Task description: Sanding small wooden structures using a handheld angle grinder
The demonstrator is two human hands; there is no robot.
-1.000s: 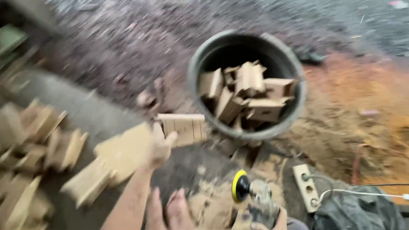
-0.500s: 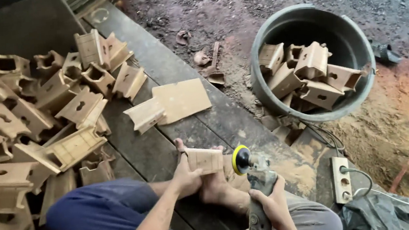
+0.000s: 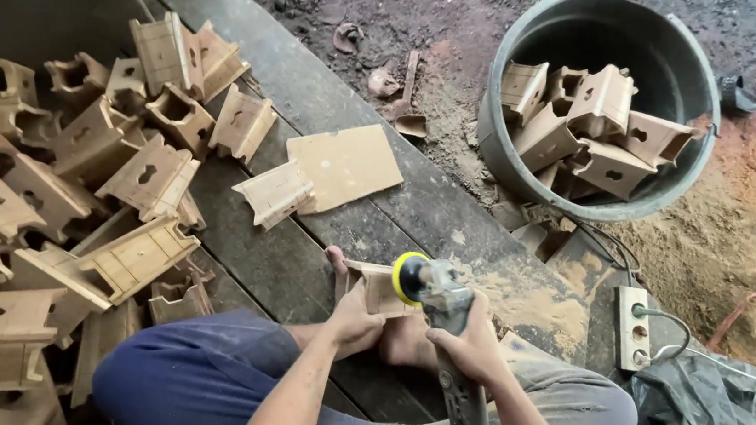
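My left hand (image 3: 354,319) grips a small carved wooden block (image 3: 376,287) and steadies it against my bare foot on the dark planks. My right hand (image 3: 467,341) is wrapped around the body of a grey angle sander (image 3: 446,326), whose yellow-rimmed disc (image 3: 406,278) sits against the block's right side. A loose wooden block (image 3: 274,194) and a flat square board (image 3: 343,167) lie on the planks just beyond my hands.
A heap of similar carved wooden blocks (image 3: 72,205) fills the left side. A dark round tub (image 3: 603,98) at the right holds several more blocks. A white power strip (image 3: 632,327) with cables lies on sawdust at the lower right. Dirt ground lies beyond.
The view swung from the tub toward the planks and steadied. My left hand brought a block in against my foot, and the sander disc now sits against it.
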